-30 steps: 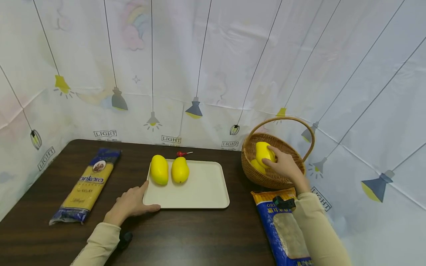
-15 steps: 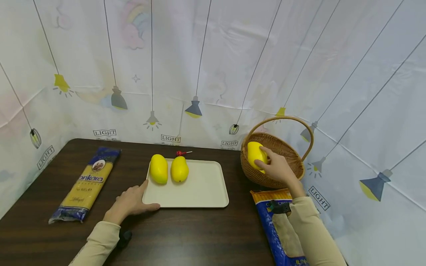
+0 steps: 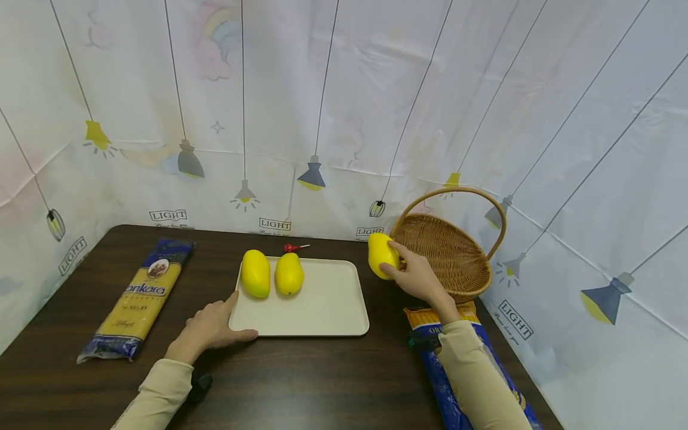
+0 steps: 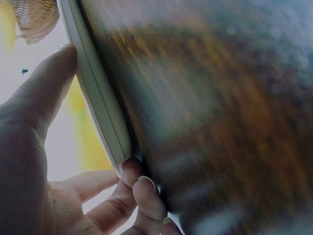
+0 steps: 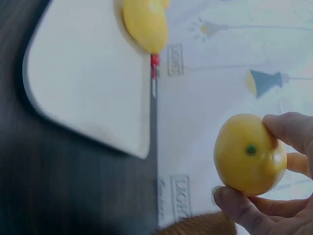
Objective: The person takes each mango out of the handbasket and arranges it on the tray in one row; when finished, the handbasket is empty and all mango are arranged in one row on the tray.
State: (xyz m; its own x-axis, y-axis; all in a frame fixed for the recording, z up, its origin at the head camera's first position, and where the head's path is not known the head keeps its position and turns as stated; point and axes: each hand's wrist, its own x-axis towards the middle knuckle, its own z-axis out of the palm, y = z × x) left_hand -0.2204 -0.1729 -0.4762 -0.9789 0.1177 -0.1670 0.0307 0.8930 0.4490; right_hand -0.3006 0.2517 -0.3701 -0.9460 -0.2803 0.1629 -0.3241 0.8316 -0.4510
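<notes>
My right hand (image 3: pixel 416 275) grips a yellow mango (image 3: pixel 381 255) between thumb and fingers, in the air just left of the wicker basket (image 3: pixel 457 257). A green stem spot shows on this mango in the right wrist view. At the near left corner of the cream tray (image 3: pixel 328 298), my left hand (image 3: pixel 212 325) holds the rim, thumb along the front edge and fingers at the left side. In the left wrist view its fingertips curl at the tray corner. Two more mangoes, one at the far left (image 3: pixel 255 273) and one beside it (image 3: pixel 289 274), lie on the tray.
A red lollipop (image 3: pixel 292 248) lies behind the tray. On the left is a yellow and blue pasta packet (image 3: pixel 142 298). A blue and orange packet (image 3: pixel 443 376) lies in front of the basket, partly under the right forearm. A patterned curtain (image 3: pixel 344 119) hangs behind the dark table (image 3: pixel 301 382).
My right hand has lifted the mango out of the basket and carried it left, past the basket's rim. The left hand and the tray stay in place.
</notes>
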